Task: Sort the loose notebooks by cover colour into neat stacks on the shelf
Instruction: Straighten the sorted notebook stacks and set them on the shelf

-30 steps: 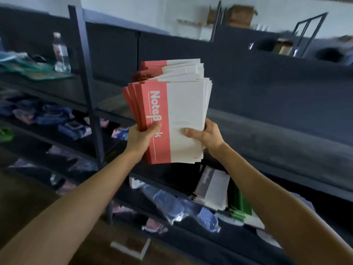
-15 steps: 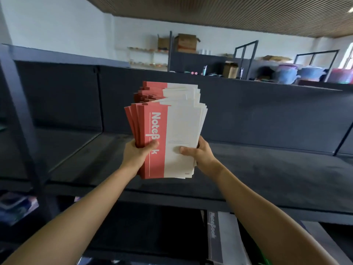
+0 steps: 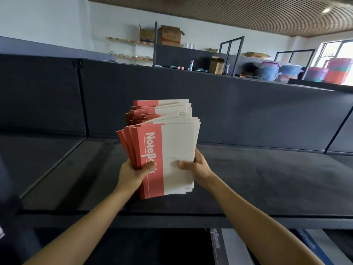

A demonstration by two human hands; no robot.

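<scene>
Dark shelf (image 3: 267, 178), red notebooks (image 3: 177, 150) between fingers (image 3: 150, 165)

I'm facing a white wall (image 3: 57, 20) under a slatted ceiling (image 3: 210, 12); daylight is coming through the window (image 3: 340, 52) right, cardboard boxes (image 3: 171, 36) and coloured tubs (image 3: 269, 70) sitting behind.

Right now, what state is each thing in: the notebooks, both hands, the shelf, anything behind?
red notebooks, upright in both hands, fanned and uneven, not yet stacked.
left hand, grips the bundle's red edge, thumb on the front cover.
right hand, grips the white edge, thumb on the front cover.
shelf, directly beneath the held bundle.
grey notebook, lying on the level below.
cardboard box, flaps open, far behind.
</scene>
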